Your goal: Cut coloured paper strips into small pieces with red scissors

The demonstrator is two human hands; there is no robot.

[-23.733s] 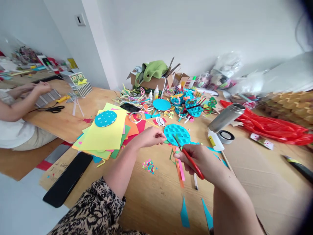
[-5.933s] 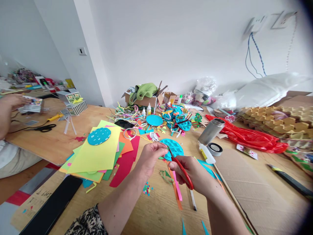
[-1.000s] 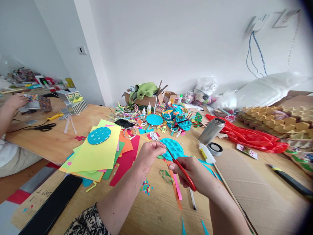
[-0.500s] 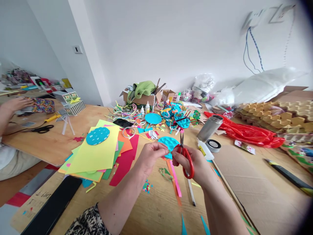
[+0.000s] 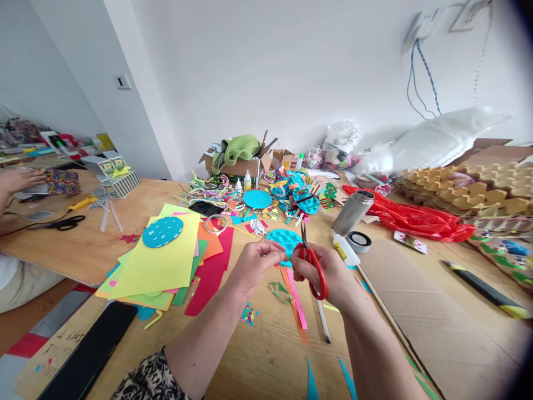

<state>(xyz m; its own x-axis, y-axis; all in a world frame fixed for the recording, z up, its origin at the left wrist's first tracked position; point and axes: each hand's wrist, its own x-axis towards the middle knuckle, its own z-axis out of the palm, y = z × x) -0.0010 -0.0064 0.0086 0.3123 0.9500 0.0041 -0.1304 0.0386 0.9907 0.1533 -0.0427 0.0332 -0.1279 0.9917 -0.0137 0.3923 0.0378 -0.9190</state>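
The right hand [image 5: 325, 272] holds red-handled scissors [image 5: 313, 266], blades upward; the left hand's [image 5: 258, 264] fingers are pinched together, their contents indiscernible. Relative to the textured blue disc [image 5: 283, 240], the scissors lie just right and the metal flask [image 5: 353, 212] farther right.

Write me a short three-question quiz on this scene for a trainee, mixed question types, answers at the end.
1. Which hand grips the red-handled scissors?
A) the left hand
B) the right hand
C) neither

2. True or false: the white-spotted blue disc lies on a yellow sheet.

3. Fill in the colour: a ____ paper strip lies alongside the orange strip on the table.

Key: 1. B; 2. true; 3. pink
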